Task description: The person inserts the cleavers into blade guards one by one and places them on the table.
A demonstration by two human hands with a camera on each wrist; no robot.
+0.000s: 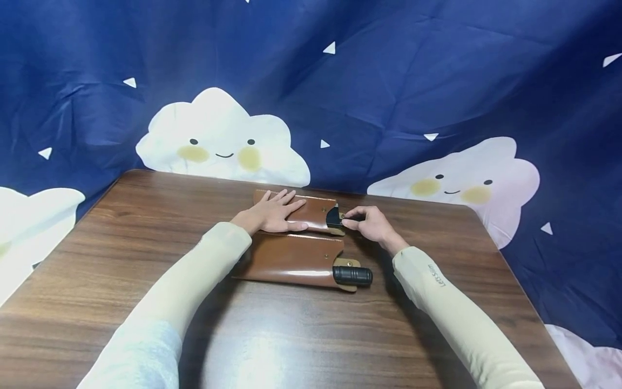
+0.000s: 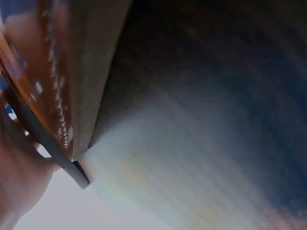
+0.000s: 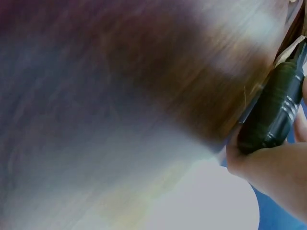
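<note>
Two brown leather sheaths lie side by side on the table. My left hand (image 1: pixel 282 212) presses flat on the far sheath (image 1: pixel 315 215), fingers spread. At that sheath's right mouth my right hand (image 1: pixel 373 223) pinches the end of a black handle (image 1: pixel 333 217) between thumb and forefinger, beside a small tan tab. From the near sheath (image 1: pixel 291 260) a ribbed black handle (image 1: pixel 353 275) sticks out over a tan tab (image 1: pixel 347 263) with a metal snap. The right wrist view shows a ribbed black handle (image 3: pixel 273 108) by the thumb; which one, I cannot tell. The inserted parts are hidden.
Dark wood-grain table (image 1: pixel 272 335) lies beneath both sheaths. Behind it hangs a blue cloth (image 1: pixel 359 92) printed with white clouds and triangles, meeting the table's far edge.
</note>
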